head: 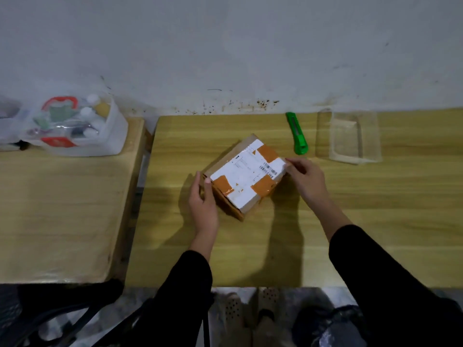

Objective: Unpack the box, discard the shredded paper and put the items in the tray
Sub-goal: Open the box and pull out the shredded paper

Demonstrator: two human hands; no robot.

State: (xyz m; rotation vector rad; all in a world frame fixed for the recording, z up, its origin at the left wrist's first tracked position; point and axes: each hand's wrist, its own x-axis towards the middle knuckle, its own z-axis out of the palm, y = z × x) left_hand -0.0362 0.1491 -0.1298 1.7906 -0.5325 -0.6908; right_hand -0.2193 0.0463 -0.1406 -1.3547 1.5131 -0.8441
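A small cardboard box (244, 175) lies sealed on the wooden table (250, 246), turned at an angle, with a white shipping label and orange tape on top. My left hand (203, 204) grips its near-left corner, thumb on the top edge. My right hand (307, 179) holds the right corner, fingers pinching at the label's edge. A clear plastic tray (350, 136) stands behind and to the right of the box. A green utility knife (297, 132) lies between the box and the tray. What the box holds is hidden.
A second wooden table (62, 209) stands to the left across a narrow gap. On its far end sits a white plastic bag (75, 126) holding bottles and packets. A grey wall runs behind both tables. Dark bags lie on the floor by my feet.
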